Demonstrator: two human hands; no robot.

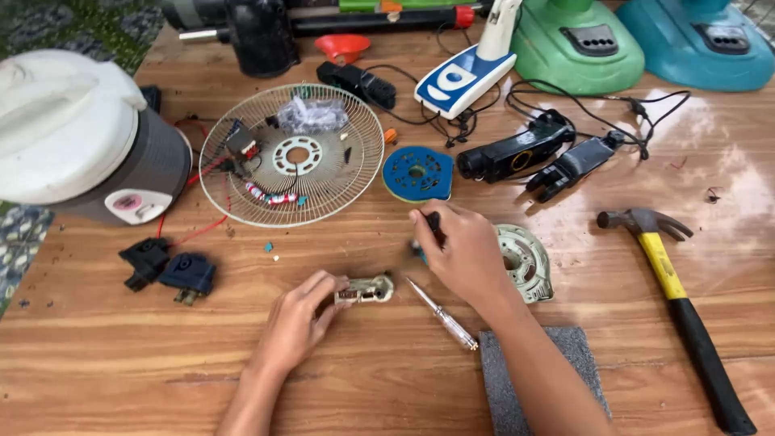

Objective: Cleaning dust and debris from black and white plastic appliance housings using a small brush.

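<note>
The person's left hand [300, 316] rests on the wooden desk [105, 355] and pinches a small pale metal part [365, 289] between its fingertips. The part lies flat on the desk, just in front of the person. The fingers hide its left end, so its full shape is hard to tell.

The right hand [458, 252] is curled shut around a small dark tool [434, 226]. Only the top of the tool peeks out above the fingers — the rest is hidden in the fist, and a bit below it looks blurry. A thin screwdriver [442, 313] with a clear handle lies on the desk between the two hands, touching neither.

Just behind the right hand sits a round pale green cover [529, 260], partly hidden by the wrist. A grey pad [565, 355] lies under the right forearm, and its lower edge is cut off. A hammer [674, 291] with a yellow and black handle lies well off to the right.

Farther back are a white wire fan grille [323, 182] with wires and small bits on it, a blue round disc [416, 173] and two black plugs [169, 268]. A white rice cooker [77, 133] stands at the left — its side is cut off by the edge.
</note>
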